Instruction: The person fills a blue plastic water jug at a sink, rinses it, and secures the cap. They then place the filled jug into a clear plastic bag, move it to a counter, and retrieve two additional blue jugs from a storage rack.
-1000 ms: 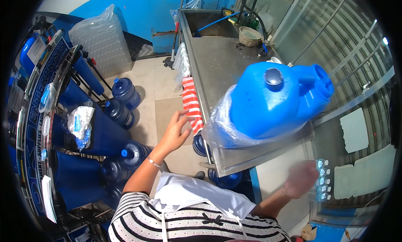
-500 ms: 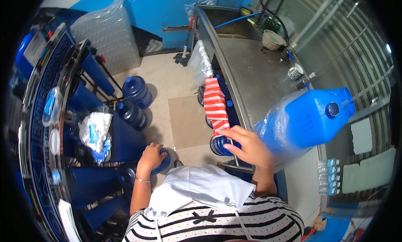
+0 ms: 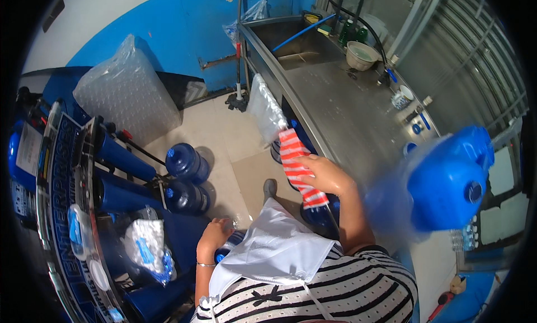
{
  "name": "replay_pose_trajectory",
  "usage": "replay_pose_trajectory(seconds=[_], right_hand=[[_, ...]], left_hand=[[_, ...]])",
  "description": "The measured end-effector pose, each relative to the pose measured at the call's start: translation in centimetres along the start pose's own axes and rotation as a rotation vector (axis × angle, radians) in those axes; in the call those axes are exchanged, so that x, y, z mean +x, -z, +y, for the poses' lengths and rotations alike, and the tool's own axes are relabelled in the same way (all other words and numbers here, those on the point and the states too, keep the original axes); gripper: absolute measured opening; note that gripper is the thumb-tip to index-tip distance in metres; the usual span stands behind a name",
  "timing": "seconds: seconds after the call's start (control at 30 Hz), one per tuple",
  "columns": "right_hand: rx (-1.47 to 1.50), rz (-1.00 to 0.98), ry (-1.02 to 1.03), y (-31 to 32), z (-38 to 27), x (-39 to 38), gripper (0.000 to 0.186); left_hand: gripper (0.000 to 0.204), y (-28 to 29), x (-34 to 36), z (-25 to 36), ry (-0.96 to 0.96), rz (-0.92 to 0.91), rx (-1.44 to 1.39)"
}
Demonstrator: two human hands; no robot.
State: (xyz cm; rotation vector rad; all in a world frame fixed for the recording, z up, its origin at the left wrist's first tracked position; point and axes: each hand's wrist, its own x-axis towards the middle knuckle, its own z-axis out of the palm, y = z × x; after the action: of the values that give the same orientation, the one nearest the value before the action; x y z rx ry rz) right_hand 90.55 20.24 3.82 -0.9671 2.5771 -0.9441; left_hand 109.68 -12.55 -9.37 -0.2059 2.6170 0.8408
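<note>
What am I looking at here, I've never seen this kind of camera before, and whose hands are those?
There's no machine: these are a person's bare hands, seen from a wide camera on their head looking down, so straight edges bend. The right hand is at a striped cloth; its grip is unclear. The left hand is by a blue bottle. A bowl and mug stand on the steel counter, with a big blue jug at its near end.

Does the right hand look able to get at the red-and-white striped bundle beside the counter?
Probably yes: the right hand is right at the striped bundle, with nothing visible between them.
</note>
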Motion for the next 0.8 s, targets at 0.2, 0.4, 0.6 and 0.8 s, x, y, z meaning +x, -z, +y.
replay_pose_trajectory(seconds=[0.2, 0.4, 0.6, 0.8], right_hand=[[-0.061, -0.015, -0.131, 3.0, 5.6, 12.3, 0.045], [-0.007, -0.091, -0.112, 5.6, 8.8, 22.4, 0.045], [0.096, -0.284, -0.018, 4.6, 10.3, 30.4, 0.047], [-0.014, -0.420, -0.081, 1.9, 11.1, 38.0, 0.049]], left_hand=[[0.045, 7.5, 10.0, 1.8, 0.101, -0.019, 0.136], [0.046, 13.9, 21.5, 5.5, -0.048, 0.125, 0.079], [0.047, 15.9, 28.2, 6.0, -0.059, -0.009, 0.027], [0.048, 18.9, 33.4, 1.8, 0.082, -0.113, 0.084]])
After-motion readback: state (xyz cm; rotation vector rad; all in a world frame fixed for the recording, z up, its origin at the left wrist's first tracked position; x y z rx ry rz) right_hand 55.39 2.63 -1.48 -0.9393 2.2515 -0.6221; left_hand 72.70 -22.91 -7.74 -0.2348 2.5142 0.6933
